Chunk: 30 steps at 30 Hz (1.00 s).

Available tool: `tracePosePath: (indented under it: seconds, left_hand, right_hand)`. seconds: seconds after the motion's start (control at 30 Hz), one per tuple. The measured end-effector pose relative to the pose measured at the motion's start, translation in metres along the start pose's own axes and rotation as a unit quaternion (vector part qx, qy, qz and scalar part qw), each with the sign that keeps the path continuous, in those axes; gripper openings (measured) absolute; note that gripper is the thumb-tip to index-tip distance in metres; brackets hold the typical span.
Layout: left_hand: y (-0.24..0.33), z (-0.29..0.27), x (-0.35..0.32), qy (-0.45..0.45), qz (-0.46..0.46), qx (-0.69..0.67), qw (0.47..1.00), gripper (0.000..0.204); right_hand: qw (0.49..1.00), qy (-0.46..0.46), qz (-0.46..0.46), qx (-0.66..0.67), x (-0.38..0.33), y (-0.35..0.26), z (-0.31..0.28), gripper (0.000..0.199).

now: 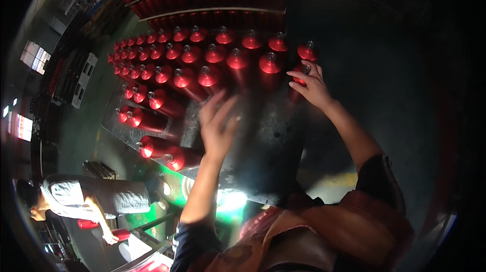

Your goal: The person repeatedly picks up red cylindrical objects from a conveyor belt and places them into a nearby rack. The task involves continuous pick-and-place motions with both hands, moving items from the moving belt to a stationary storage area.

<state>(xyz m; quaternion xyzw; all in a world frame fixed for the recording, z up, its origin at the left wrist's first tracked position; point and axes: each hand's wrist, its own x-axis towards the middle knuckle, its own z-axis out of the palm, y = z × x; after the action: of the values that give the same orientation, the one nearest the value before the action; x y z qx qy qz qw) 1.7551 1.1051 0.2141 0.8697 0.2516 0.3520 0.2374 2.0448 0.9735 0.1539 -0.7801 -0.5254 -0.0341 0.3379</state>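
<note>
One red bottle (300,68) is held near its neck in the curled right hand (315,89): steady it clear of the neighbouring bottle (307,51) just beyond, the left hand (216,126) (spread wide, seemingly empty) well leftward.

Taking frame centre as dial: see dark tabletop (271,155), scuffed, pale-specked. Carries red bottles (237,60), upright, clear-necked, in rows from 9 through 1 o'clock. Also bears bottle pair (175,159) at 8 o'clock, overlapping in view.
</note>
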Motion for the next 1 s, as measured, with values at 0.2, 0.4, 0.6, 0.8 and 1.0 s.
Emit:
tracePosePath:
  seconds: [0.2, 0.4, 0.6, 0.8, 1.0]
  left_hand:
    - [-0.004, 0.198, 0.124, -0.101, 0.029, 0.068, 0.992, 0.060]
    - [0.007, 0.215, 0.099, -0.036, 0.012, 0.090, 0.995, 0.047]
    - [0.061, 0.120, 0.009, -0.036, -0.016, -0.005, 0.999, 0.049]
    - [0.089, -0.074, -0.159, 0.108, -0.113, -0.184, 0.970, 0.048]
    - [0.026, -0.293, -0.359, 0.237, -0.327, -0.332, 0.852, 0.051]
  right_hand:
    - [1.000, 0.008, -0.004, 0.029, 0.012, 0.064, 0.016, 0.041]
    - [0.990, 0.047, -0.112, 0.069, -0.015, 0.065, -0.016, 0.040]
    - [0.987, 0.077, -0.117, 0.082, -0.095, 0.067, -0.063, 0.031]
    - [0.947, 0.038, 0.185, 0.260, -0.184, -0.005, -0.097, 0.038]
    - [0.660, -0.039, 0.373, 0.651, -0.250, -0.227, -0.027, 0.047]
